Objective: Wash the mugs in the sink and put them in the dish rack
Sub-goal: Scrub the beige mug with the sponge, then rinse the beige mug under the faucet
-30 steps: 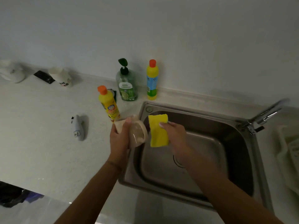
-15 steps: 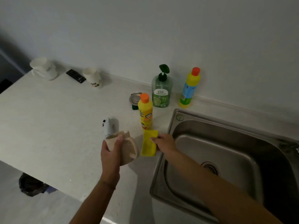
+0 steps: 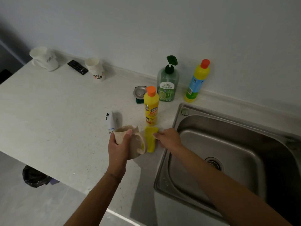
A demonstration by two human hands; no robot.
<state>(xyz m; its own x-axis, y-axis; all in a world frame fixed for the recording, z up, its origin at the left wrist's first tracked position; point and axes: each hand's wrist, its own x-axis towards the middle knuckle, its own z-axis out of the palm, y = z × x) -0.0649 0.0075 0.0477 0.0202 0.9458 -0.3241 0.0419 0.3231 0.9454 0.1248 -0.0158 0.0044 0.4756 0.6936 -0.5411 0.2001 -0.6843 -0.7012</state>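
A beige mug (image 3: 136, 143) lies tilted on its side in my left hand (image 3: 119, 145), which grips it by the handle over the counter left of the sink (image 3: 231, 144). My right hand (image 3: 167, 138) pinches a yellow sponge (image 3: 150, 139) and holds it just right of the mug, down near the countertop by the sink's left rim. The steel sink basin holds nothing that I can see. The dish rack is out of frame.
Just behind the sponge stands a yellow detergent bottle (image 3: 151, 106). A green pump bottle (image 3: 167, 84) and a yellow-blue bottle (image 3: 197, 81) stand by the wall. A small white panda figure (image 3: 110, 121), a sink strainer (image 3: 139, 92), paper cups (image 3: 96, 69), white mugs (image 3: 44, 58) and a remote (image 3: 77, 67) lie on the counter.
Both hands moved left, from above the sink to over the counter. The sponge went lower, to beside the mug. My view swung left; the tap and rack left the frame.
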